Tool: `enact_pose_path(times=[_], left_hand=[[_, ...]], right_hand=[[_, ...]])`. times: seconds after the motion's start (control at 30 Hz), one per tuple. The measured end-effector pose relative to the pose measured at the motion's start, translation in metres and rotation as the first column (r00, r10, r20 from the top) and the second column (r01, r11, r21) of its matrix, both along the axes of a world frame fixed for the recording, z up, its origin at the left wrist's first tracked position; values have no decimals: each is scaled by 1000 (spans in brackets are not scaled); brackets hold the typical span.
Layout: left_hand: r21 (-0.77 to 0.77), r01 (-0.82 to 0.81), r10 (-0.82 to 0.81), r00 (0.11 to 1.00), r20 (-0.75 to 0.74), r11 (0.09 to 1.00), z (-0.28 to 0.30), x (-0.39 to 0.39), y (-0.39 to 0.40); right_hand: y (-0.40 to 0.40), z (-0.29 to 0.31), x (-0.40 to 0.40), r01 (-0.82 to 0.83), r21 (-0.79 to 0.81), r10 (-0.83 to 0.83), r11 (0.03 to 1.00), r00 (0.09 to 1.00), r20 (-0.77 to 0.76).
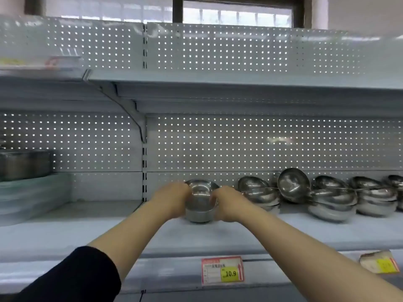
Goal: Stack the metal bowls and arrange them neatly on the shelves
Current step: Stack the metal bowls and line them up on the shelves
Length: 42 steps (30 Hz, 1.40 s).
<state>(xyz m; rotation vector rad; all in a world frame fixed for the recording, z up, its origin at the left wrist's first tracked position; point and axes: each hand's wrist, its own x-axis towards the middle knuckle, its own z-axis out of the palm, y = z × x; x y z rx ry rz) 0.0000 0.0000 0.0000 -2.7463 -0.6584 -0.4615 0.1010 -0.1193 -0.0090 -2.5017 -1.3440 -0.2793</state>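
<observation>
A red-and-yellow price tag reading "10.9" hangs on the front edge of a pale store shelf, its smaller print too blurred to read; a second tag sits farther right, illegible. A person's left hand and right hand clasp a short stack of metal bowls from either side, fingers curled round it, the stack resting on the shelf. More nested bowls crowd the shelf to the right, one bowl tipped on edge.
</observation>
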Motion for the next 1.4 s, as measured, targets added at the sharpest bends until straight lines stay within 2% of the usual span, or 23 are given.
enact_pose_path(times=[0.13, 0.23, 0.33, 0.37, 0.43, 0.5, 0.53, 0.6, 0.7, 0.83, 0.93, 1.17, 1.27, 1.4], left_hand=[[138, 63, -50, 994, -98, 988, -7, 4, 14], [153, 132, -110, 983, -148, 979, -11, 6, 29], [136, 156, -140, 983, -115, 978, -15, 10, 42], [53, 152, -149, 987, -57, 987, -17, 12, 47], [-247, 140, -121, 989, 90, 959, -22, 15, 55], [-545, 180, -86, 977, 193, 819, -26, 18, 65], [-642, 219, -95, 970, 223, 735, -27, 19, 68], [-693, 291, -135, 953, 272, 660, -29, 17, 73], [-687, 355, -135, 926, 354, 634, -30, 11, 84], [-634, 408, -74, 872, 484, 657, -26, -7, 104], [-540, 297, 32, 855, 517, 788, -24, -20, 125], [-577, -48, 299, 888, 348, 815, -16, -29, 183], [-523, -152, 328, 908, 261, 839, -16, -23, 198], [-509, -163, 307, 928, 213, 845, -28, -9, 210]], right_hand=[[6, -7, 19, -35, -39, 37, 999, 999, 39], [8, -15, 32, -77, -52, 80, 996, 995, 66], [9, -21, 38, -115, -36, 117, 993, 991, 62], [10, -23, 40, -127, -25, 128, 992, 990, 55], [10, -26, 40, -142, 9, 141, 990, 988, 56], [11, -28, 40, -151, 53, 147, 987, 987, 68], [11, -29, 38, -151, 74, 146, 986, 987, 70], [13, -28, 34, -154, 86, 147, 984, 985, 86], [18, -22, 27, -176, 113, 165, 978, 981, 97], [41, -4, 9, -244, 179, 232, 953, 969, 88], [72, 7, -6, -272, 163, 254, 948, 960, 122], [140, 16, -22, -297, 138, 283, 945, 953, 112], [164, 16, -22, -267, 123, 258, 956, 962, 88], [179, 8, -13, -209, 110, 209, 972, 978, 15]])
